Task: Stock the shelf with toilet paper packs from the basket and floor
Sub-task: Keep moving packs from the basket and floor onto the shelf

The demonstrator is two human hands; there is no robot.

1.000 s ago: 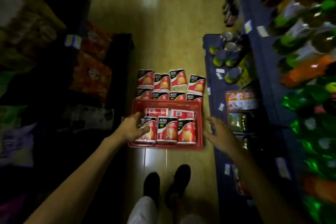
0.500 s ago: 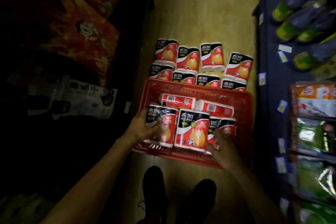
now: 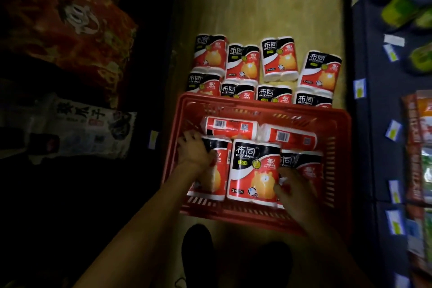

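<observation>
A red plastic basket (image 3: 336,170) sits on the floor in front of my feet and holds several red, black and white toilet paper packs. My left hand (image 3: 194,152) grips the top of the left pack (image 3: 216,184). My right hand (image 3: 295,190) grips the right edge of the middle pack (image 3: 253,170), partly covering the right pack (image 3: 301,163). Two more packs (image 3: 231,126) lie flat at the basket's back. Beyond the basket, several packs (image 3: 279,58) stand on the floor in two rows.
Dark shelving with red and white bagged goods (image 3: 70,21) lines the left side. A blue shelf unit (image 3: 364,105) with price tags, green bottles and packets runs along the right. Tan floor (image 3: 261,0) stretches ahead. My dark shoes (image 3: 198,255) stand just before the basket.
The view dropped closer to the basket. My left hand slid onto the top of the left pack, and my right hand came in from outside the basket to the middle pack.
</observation>
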